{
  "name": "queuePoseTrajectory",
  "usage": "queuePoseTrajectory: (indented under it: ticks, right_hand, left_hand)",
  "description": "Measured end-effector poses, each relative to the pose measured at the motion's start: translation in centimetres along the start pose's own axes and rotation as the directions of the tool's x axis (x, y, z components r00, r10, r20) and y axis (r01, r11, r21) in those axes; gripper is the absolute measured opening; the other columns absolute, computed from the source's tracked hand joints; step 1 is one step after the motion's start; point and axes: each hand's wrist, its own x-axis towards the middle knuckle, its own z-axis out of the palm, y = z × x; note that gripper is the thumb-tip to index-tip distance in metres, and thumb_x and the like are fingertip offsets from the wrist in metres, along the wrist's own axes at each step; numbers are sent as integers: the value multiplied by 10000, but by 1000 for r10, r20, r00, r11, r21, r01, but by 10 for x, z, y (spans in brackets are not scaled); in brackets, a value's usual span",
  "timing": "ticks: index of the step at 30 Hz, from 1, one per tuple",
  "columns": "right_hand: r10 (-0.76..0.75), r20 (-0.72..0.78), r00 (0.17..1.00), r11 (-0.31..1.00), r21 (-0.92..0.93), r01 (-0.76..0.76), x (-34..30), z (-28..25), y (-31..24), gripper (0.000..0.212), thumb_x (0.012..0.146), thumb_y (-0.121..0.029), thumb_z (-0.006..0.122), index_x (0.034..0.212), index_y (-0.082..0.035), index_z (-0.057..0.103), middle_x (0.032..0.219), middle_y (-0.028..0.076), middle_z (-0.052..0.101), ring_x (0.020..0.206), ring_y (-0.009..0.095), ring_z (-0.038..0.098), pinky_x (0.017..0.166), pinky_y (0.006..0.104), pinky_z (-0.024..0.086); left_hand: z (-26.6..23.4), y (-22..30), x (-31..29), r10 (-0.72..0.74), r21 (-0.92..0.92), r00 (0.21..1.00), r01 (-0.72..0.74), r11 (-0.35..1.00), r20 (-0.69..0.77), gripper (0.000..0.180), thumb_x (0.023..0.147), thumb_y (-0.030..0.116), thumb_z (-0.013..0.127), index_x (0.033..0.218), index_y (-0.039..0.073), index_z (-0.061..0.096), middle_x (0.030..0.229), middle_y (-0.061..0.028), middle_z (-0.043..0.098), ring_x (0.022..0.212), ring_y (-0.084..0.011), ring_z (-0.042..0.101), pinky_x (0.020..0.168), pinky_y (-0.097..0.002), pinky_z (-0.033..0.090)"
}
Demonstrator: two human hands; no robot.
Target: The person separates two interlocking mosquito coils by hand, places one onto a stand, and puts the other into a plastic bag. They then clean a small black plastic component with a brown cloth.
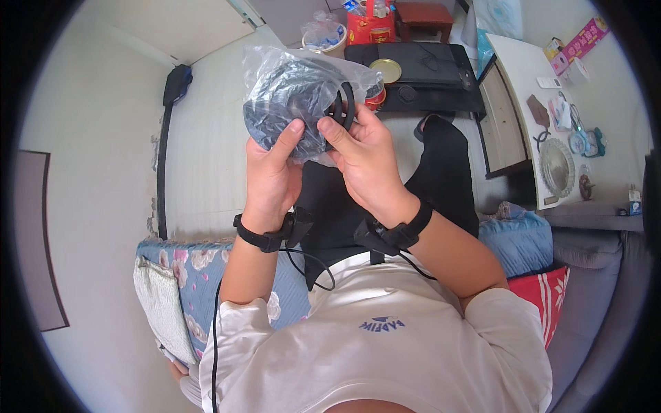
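Observation:
Both my hands hold up a crinkled clear plastic bag [267, 63] in front of me, above my knees. Inside it lies a flat, round black thing [275, 117] whose kind I cannot make out, with black curved, ring-like parts [349, 103] at its right side. My left hand [274, 172] grips the bag's lower left, its thumb on the front. My right hand [372, 155] pinches the lower right next to the rings, thumb also in front. Fingers behind the bag are partly hidden. Each wrist wears a black strap with a small device and a cable.
Ahead is a low black table [441, 89] bearing a round gold lid [385, 70] and a red tin [376, 100]. Behind stand a white bin [336, 48] and red bag [368, 31]. A white-topped desk [513, 69] holds small items at right. A grey sofa [585, 275] sits beside me.

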Motion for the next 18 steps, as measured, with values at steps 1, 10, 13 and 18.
queuePoseTrajectory:
  ticks: [1, 10, 13, 18]
  right_hand:
    - [-1, -1, 1000, 1000, -14, 1, 2, -3, 0, 315, 948, -128, 702, 1204, -12, 561, 1052, 84, 692, 944, 140, 661, 836, 304, 548]
    - [-27, 69, 997, 575, -815, 72, 18, -50, -8, 245, 886, -163, 753, 1021, 20, 663, 835, 115, 724, 798, 182, 671, 708, 309, 507]
    - [-153, 208, 966, 280, -928, 244, 31, -68, -6, 218, 792, -139, 786, 947, -18, 692, 789, 108, 705, 815, 289, 616, 738, 395, 484]
    - [-285, 381, 879, -22, -920, 392, 70, -99, 0, 139, 779, -76, 733, 885, -37, 652, 815, 88, 658, 901, 281, 577, 809, 392, 458]
  left_hand:
    - [-1, -3, 2, -11, -15, 1000, 11, 1000, -3, 367, 930, 93, 691, 1269, 25, 568, 1195, -92, 659, 1091, -204, 643, 938, -372, 520]
    - [-29, -33, 43, -108, -121, 991, 98, 988, -74, 386, 990, 125, 595, 1346, 16, 491, 1273, -130, 616, 1164, -276, 618, 987, -447, 521]
    - [-34, -49, 66, -195, -184, 973, 171, 968, -121, 368, 997, 122, 584, 1334, 5, 494, 1276, -141, 615, 1173, -300, 612, 989, -480, 520]
    - [-46, -86, 111, -359, -327, 931, 320, 889, -67, 322, 1021, 172, 547, 1285, -11, 526, 1258, -153, 626, 1158, -324, 609, 981, -502, 516]
